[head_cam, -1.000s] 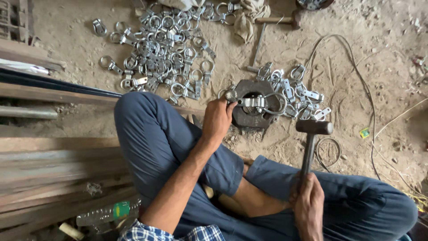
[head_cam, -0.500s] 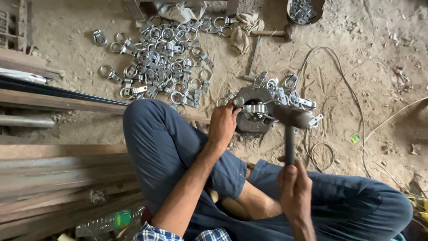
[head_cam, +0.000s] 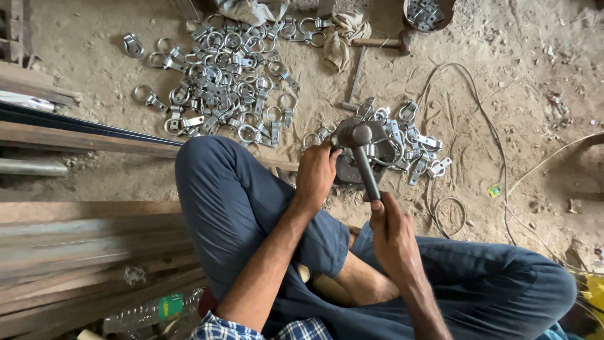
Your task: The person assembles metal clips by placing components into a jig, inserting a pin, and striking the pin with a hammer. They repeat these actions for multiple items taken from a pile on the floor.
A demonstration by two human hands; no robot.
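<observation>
Steel hammer (head_cam: 360, 146) in my right hand (head_cam: 391, 234): my fingers are wrapped tight round the lower end of its handle, and the dark head sits low over the round metal block (head_cam: 352, 170) on the dirt floor (head_cam: 503, 94). My left hand (head_cam: 316, 173) is curled at the near-left edge of that block, fingertips pinched on a small part I cannot make out under the hammer head. Just right of the block lies a small heap of shiny ring clamps (head_cam: 415, 141). Farther off to the left a much bigger pile of ring clamps (head_cam: 220, 82) spreads over the dirt. A second hammer (head_cam: 380, 43) lies at the far side beside a rag (head_cam: 340, 38). My knees in blue trousers (head_cam: 239, 208) frame the near side.
</observation>
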